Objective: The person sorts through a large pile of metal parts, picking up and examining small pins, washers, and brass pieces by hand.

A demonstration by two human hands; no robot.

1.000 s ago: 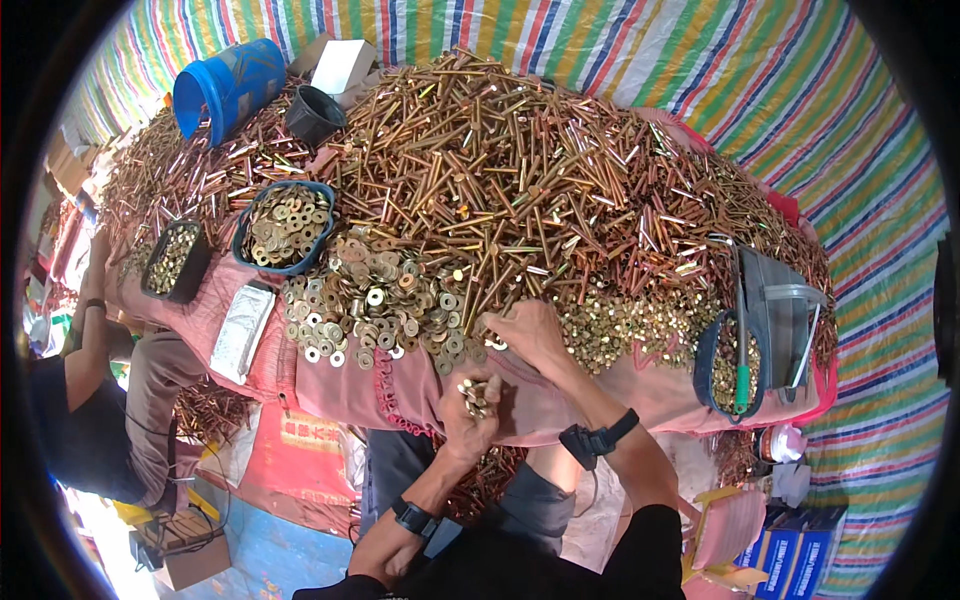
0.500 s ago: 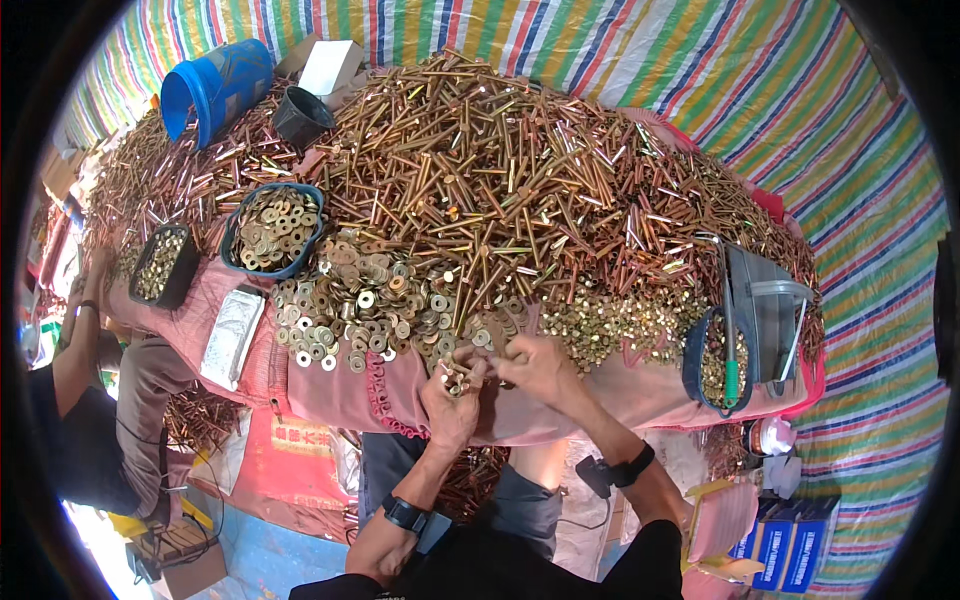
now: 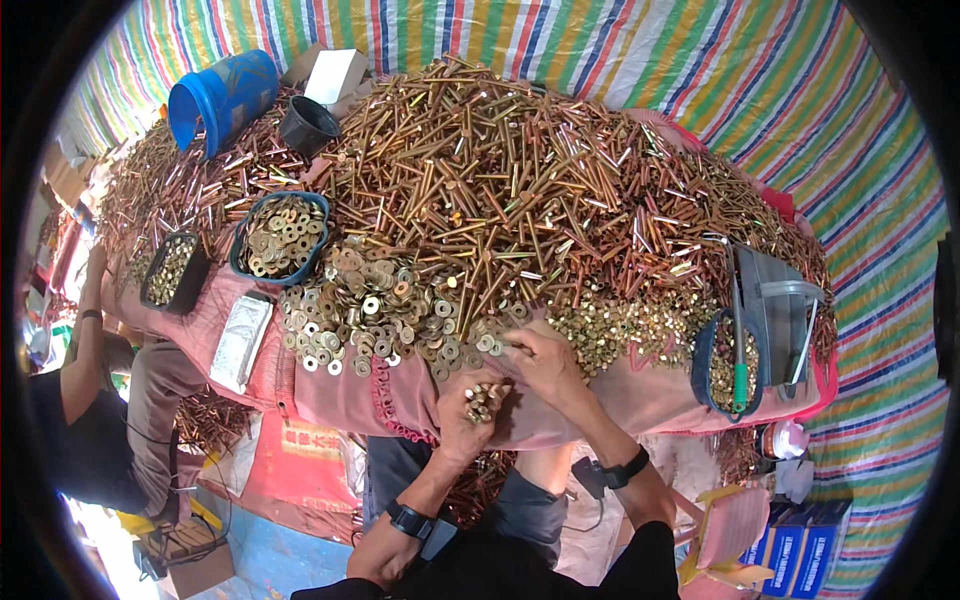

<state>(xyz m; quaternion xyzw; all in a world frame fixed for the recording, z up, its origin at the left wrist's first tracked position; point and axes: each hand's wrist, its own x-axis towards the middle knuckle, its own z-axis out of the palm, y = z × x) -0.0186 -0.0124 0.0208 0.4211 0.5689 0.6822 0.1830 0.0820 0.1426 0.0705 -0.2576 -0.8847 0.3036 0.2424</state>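
My left hand (image 3: 465,422) is closed round a bunch of bolts (image 3: 484,402), whose yellowish ends, seemingly with nuts on them, stick up past the fingers. To its upper right is my right hand (image 3: 545,362), fingers curled and tips together at the right edge of a heap of flat washers (image 3: 385,305). What those fingertips hold, if anything, is hidden. Beside that hand, on the right, spreads a pile of small brass-coloured nuts (image 3: 630,325). Behind both hands rises a large mound of long copper-coloured bolts (image 3: 480,165).
A blue basin of washers (image 3: 322,232) and a dark tub of nuts (image 3: 190,290) stand left. At right are a nut-filled tub (image 3: 703,385) with a green-handled tool (image 3: 740,385) and a grey plastic container (image 3: 775,300). A blue bucket (image 3: 225,95) lies behind. Another person's arm (image 3: 88,340) reaches in far left.
My right hand has moved from close by the left hand up to the washers. The left hand has shifted slightly right and down, still holding the bolts. The view has shifted a little.
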